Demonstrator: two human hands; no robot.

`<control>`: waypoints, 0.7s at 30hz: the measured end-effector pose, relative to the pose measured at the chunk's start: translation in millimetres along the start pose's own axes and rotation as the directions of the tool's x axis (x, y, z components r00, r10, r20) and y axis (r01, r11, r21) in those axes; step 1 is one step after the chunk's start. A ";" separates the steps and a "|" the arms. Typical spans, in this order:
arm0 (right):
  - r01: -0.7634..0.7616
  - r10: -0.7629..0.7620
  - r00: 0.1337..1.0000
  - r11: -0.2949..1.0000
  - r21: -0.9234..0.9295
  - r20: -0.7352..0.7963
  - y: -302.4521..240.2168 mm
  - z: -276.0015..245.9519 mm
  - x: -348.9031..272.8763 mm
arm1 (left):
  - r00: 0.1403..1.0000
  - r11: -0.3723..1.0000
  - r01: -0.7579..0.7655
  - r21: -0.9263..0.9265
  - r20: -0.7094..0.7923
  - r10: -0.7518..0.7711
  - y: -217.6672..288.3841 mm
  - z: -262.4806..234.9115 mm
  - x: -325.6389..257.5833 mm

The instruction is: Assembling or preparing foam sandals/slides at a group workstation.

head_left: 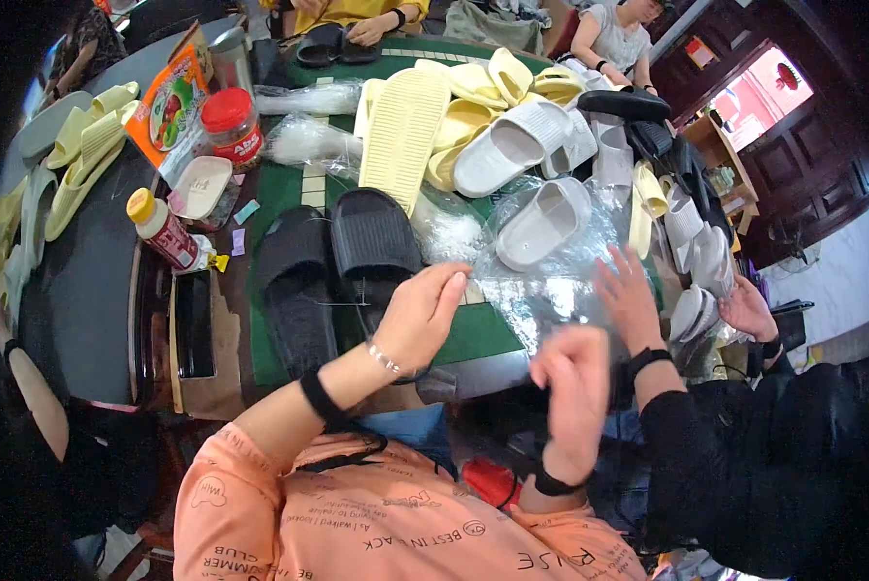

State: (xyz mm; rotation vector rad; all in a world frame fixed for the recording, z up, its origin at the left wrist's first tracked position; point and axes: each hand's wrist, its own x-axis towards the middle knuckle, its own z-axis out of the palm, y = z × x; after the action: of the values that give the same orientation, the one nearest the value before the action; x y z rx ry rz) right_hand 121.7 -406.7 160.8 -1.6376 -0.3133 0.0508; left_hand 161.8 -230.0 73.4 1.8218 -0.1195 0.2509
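A pair of black slippers lies in front of me on the green table mat: the left slipper (299,290) and the right slipper (374,237). A thin clear plastic loop (343,304) stretches between them. My left hand (417,324) is closed beside the right slipper, thumb pressed along the fingers; whatever it may hold is hidden. My right hand (575,392) is raised over the table's near edge, fingers bent and blurred by motion, so its grip is unclear. Farther right, a light grey slipper (543,225) rests on crumpled clear plastic bags (560,300).
Yellow slippers (405,131) and grey slippers (512,150) are heaped beyond. A co-worker's hand (628,300) reaches onto the bags at right. At left are a red-lidded jar (231,128), a yellow-capped bottle (163,230) and a white dish (203,187). Other people sit opposite.
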 end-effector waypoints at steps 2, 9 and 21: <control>-0.003 0.014 0.996 0.993 -0.122 0.087 38.9 16.5 16.2 | 0.998 0.988 -0.051 -0.147 0.021 0.055 31.1 -12.2 -17.9; -0.071 0.067 0.966 0.997 0.008 0.249 59.5 70.7 21.2 | 0.993 0.999 0.002 0.035 -0.119 0.003 23.5 -42.6 -42.0; -0.845 0.564 0.459 0.515 0.141 0.686 93.2 117.8 28.9 | 0.944 0.753 0.278 0.597 -0.316 -0.098 -79.0 -178.5 30.2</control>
State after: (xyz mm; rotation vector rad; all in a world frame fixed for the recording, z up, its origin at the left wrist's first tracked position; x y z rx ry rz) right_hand 139.7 -291.1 62.3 -1.0982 0.0162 1.2456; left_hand 188.6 -35.7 49.8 2.4369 0.3935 0.4268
